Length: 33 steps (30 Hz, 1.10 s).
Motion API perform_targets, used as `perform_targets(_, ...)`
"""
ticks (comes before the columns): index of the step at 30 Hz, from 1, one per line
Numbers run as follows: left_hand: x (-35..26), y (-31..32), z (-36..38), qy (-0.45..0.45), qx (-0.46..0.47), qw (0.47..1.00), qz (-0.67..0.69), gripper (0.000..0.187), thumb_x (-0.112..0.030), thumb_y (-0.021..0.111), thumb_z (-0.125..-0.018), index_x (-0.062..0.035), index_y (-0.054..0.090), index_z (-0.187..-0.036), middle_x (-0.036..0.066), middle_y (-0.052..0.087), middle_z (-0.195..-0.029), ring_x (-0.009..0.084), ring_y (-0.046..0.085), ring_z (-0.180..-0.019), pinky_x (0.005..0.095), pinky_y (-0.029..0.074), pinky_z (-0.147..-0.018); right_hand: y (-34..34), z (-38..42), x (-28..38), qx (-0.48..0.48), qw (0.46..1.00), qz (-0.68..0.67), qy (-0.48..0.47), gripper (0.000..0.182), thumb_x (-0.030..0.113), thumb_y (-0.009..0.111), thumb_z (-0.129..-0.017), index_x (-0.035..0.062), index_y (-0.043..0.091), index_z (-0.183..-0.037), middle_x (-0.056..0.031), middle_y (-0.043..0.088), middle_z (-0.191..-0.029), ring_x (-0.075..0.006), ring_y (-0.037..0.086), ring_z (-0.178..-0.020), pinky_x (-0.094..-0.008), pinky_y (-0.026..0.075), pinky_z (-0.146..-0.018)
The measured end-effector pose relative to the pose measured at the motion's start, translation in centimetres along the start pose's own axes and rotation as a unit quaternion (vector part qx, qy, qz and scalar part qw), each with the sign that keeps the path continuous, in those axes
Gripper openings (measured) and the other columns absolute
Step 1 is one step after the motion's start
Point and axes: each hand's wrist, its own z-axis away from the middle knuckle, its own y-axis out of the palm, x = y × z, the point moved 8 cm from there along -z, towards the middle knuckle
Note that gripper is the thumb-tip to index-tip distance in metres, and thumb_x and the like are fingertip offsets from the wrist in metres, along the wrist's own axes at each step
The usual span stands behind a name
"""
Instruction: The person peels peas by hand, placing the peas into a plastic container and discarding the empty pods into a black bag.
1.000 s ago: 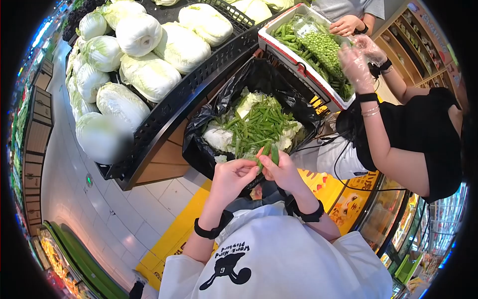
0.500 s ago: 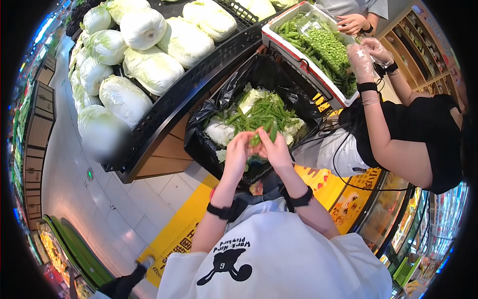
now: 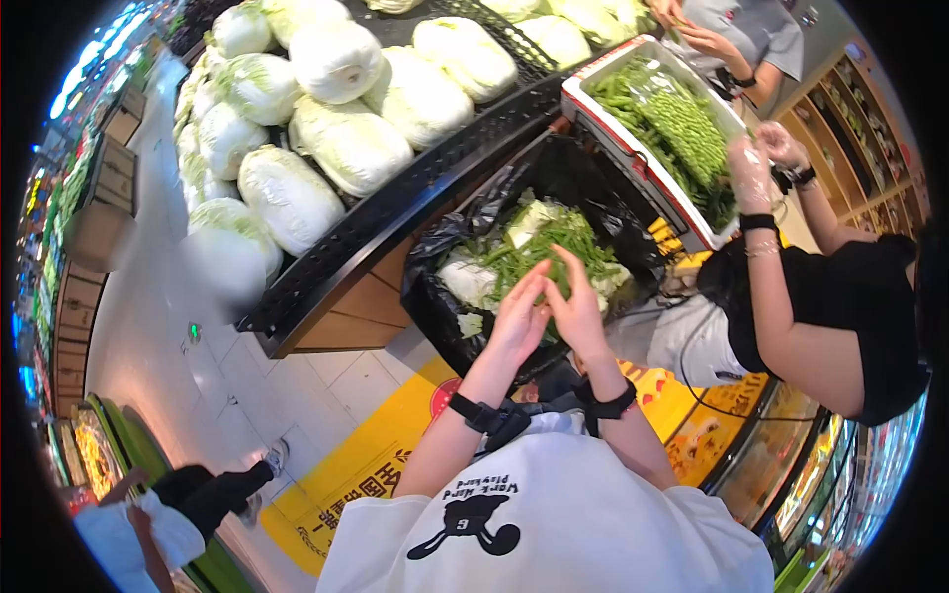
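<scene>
Both hands are over a bin lined with a black bag (image 3: pixel 435 252), which holds green pod scraps (image 3: pixel 578 240) and pale cabbage leaves (image 3: pixel 465 279). My left hand (image 3: pixel 522 314) has its fingers extended and slightly curved, with the palm turned inward. Close beside it, my right hand (image 3: pixel 576 308) also has its fingers stretched out, and the fingertips of the two hands nearly meet. No pod shows in either hand.
A white box (image 3: pixel 643 163) of green pods and shelled peas (image 3: pixel 682 128) stands behind the bin. Cabbages (image 3: pixel 351 148) fill a black rack (image 3: pixel 395 198) at the upper left. A gloved co-worker (image 3: pixel 811 316) is at the right, another person (image 3: pixel 741 40) behind, a passer-by (image 3: pixel 163 524) lower left.
The green pod between my hands is no longer visible there, and my fingers have spread out. The view has shifted, so the bin and box appear farther right. More of the passer-by shows.
</scene>
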Motion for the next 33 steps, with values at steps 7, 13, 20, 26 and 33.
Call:
perform_targets(7,-0.4,-0.7,-0.3,-0.004,0.011,1.000,-0.006,0.030,-0.010,0.055,-0.086,0.0013,0.052,-0.113,0.010,0.053,-0.116,0.0183,0.052,-0.105,0.0328,0.041,-0.095,-0.5,0.1,-4.4,0.045,0.982,0.004,0.183,0.028,0.021,0.050,-0.089,-0.0059,0.052,-0.097,-0.0128,0.060,-0.080,-0.0178,0.056,-0.070,-0.0303,0.044,-0.062)
perform_targets(13,-0.9,-0.6,-0.5,-0.021,0.029,0.995,-0.097,0.032,-0.011,0.055,-0.086,0.0028,0.050,-0.114,0.009,0.056,-0.107,0.0153,0.057,-0.097,0.0260,0.046,-0.087,0.3,-0.5,-3.8,0.069,0.980,-0.031,0.184,0.021,0.015,0.051,-0.089,-0.0053,0.053,-0.092,-0.0047,0.052,-0.065,-0.0077,0.047,-0.056,-0.0227,0.035,-0.046)
perform_targets(20,-0.5,-1.3,-0.6,-0.051,0.033,0.995,-0.080,0.024,-0.016,0.055,-0.087,0.0023,0.056,-0.102,0.005,0.058,-0.098,0.0126,0.059,-0.089,0.0228,0.049,-0.080,0.0,0.1,-6.6,0.089,0.982,-0.068,0.150,0.026,0.016,0.050,-0.089,-0.0049,0.048,-0.104,-0.0051,0.050,-0.068,-0.0090,0.046,-0.054,-0.0213,0.037,-0.044)
perform_targets(26,1.2,-1.5,-2.2,-0.082,0.006,0.994,-0.068,0.021,-0.019,0.053,-0.089,-0.0020,0.056,-0.102,0.002,0.054,-0.101,0.0098,0.055,-0.091,0.0242,0.048,-0.084,0.5,-0.9,-6.0,0.173,0.949,-0.124,0.233,0.013,0.011,0.048,-0.089,0.0006,0.044,-0.082,-0.0028,0.044,-0.060,-0.0075,0.042,-0.049,-0.0230,0.034,-0.043)
perform_targets(33,2.9,-2.2,-2.6,-0.111,0.013,0.990,-0.091,0.019,-0.018,0.056,-0.087,-0.0041,0.054,-0.100,0.003,0.054,-0.099,0.0097,0.052,-0.095,0.0237,0.045,-0.086,-0.7,-0.6,-6.3,0.222,0.958,0.028,0.177,0.018,0.012,0.055,-0.081,-0.0036,0.046,-0.079,-0.0131,0.051,-0.062,-0.0224,0.052,-0.056,-0.0335,0.039,-0.052)
